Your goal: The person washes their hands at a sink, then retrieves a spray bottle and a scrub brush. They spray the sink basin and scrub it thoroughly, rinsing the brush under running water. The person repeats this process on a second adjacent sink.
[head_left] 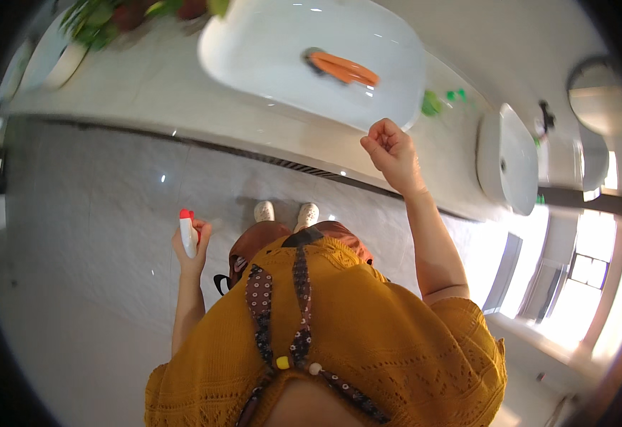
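My left hand (192, 242), low on the left and away from the counter, is closed around a white bottle (187, 235) with a red top. Its fingers partly cover the bottle. My right hand (394, 155) is raised by the front rim of a white basin (254, 75). Its fingers are curled in, and nothing shows in them. Inside the basin lies a long, folded-looking orange item (345, 68) beside the dark drain (314, 60); its exact kind is unclear.
The basin stands on a pale counter (147, 99). Another white basin (514, 160) is at the right, one more (58, 53) at the far left. Potted plants (104, 20) stand at the upper left. Green leaves (432, 104) lie beside the middle basin. Grey tiles (111, 185) cover the floor.
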`<state>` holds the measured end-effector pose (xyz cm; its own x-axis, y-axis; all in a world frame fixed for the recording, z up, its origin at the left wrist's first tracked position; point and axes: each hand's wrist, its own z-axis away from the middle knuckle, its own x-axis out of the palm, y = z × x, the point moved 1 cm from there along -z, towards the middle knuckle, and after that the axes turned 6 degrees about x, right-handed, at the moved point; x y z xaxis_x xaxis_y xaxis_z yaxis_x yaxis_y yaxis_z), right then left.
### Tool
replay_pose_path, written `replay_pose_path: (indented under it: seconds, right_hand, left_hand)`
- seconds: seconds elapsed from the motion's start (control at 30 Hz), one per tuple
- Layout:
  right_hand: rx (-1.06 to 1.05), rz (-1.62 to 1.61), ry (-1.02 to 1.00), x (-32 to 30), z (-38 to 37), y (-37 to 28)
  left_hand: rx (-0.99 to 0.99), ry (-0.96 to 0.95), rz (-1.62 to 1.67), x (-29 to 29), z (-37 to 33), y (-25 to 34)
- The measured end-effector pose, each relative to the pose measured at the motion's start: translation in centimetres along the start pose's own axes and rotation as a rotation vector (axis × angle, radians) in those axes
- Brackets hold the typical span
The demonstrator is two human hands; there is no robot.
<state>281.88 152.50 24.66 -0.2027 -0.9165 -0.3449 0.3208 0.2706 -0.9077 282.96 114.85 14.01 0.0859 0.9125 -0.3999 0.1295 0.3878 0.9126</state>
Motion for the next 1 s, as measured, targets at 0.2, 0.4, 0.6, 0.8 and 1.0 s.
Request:
replay_pose_path:
  seconds: [0.2, 0.4, 0.6, 0.8, 1.0]
  right_hand:
    - [0.036, -0.352, 0.269, -7.1, 8.6, 1.5]
    - [0.044, -0.536, 0.587, -14.0, 17.3, 7.4]
    - [0.066, -0.665, 0.776, -21.2, 24.8, 13.4]
    - [0.039, -0.737, 0.914, -27.2, 28.7, 16.9]
    - [-0.013, -0.734, 1.089, -30.9, 30.6, 16.5]
  left_hand:
    - [0.318, -0.231, 0.067, 1.6, -2.2, 3.7]
    - [0.236, -0.239, 0.253, 5.3, -3.8, 14.1]
    - [0.072, -0.416, 0.278, 9.9, -8.5, 23.2]
    - [-0.209, -0.54, 0.4, 15.7, -14.2, 26.2]
    - [-0.381, -0.389, 0.739, 19.2, -20.4, 22.9]
